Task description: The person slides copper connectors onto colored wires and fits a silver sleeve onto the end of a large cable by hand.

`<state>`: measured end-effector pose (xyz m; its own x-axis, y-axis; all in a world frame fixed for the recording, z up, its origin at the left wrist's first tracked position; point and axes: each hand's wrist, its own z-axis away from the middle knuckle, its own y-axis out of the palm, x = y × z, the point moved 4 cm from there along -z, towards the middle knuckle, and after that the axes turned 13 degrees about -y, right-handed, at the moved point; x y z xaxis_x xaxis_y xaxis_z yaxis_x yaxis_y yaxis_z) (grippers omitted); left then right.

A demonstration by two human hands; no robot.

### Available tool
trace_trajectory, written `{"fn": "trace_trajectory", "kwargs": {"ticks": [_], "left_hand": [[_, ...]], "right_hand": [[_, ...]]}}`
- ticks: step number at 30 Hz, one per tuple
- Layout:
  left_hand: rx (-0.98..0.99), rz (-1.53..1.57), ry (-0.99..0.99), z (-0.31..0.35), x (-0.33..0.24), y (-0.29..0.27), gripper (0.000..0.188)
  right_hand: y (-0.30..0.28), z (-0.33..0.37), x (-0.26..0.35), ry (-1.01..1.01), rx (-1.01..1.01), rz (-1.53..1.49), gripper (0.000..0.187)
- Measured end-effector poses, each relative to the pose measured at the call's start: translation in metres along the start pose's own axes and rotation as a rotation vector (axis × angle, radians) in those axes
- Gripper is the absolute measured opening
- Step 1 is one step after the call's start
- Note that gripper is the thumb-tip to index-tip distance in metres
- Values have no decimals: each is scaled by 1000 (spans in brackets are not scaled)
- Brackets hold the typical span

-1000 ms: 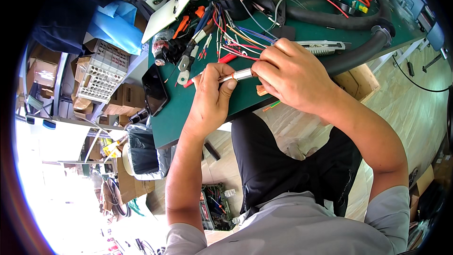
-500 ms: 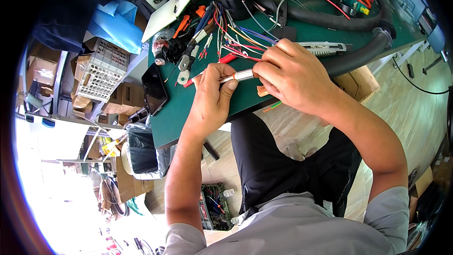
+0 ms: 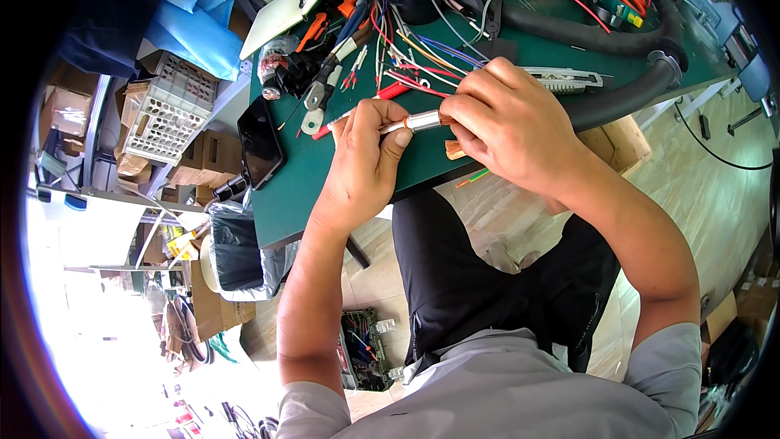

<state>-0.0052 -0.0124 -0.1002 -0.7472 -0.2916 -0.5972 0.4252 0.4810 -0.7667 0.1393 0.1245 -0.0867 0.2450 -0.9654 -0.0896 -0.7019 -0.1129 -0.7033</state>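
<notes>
The person wears a grey shirt whose short, loose sleeves stop above the elbows, with a small dark mark on its front, and black trousers, finely lined along the right thigh. The hands are bare.

Over the table, a tube spans from the left hand to the right hand. Wires spread behind it; the utility knife lies right of them, inside the cable's bend. The phone lies at the table's left edge, the crate farther left, the bin before the phone.
</notes>
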Motion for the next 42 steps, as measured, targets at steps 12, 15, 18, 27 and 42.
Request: {"fn": "trace_trajectory", "kwargs": {"ticks": [12, 15, 18, 27, 42], "left_hand": [[6, 6, 11, 0, -1, -1, 20], [10, 8, 11, 0, -1, -1, 19], [7, 10, 18, 0, 2, -1, 19], [-10, 100, -42, 0, 2, 1, 18], [-13, 33, -17, 1, 1, -1, 20]], "right_hand": [[-1, 0, 0, -11, -2, -3, 24], [-1, 0, 0, -4, -5, -2, 24], [0, -1, 1, -1, -7, -3, 23], [0, 0, 0, -6, -6, 3, 23], [-2, -1, 2, -27, -2, 3, 27]]}}
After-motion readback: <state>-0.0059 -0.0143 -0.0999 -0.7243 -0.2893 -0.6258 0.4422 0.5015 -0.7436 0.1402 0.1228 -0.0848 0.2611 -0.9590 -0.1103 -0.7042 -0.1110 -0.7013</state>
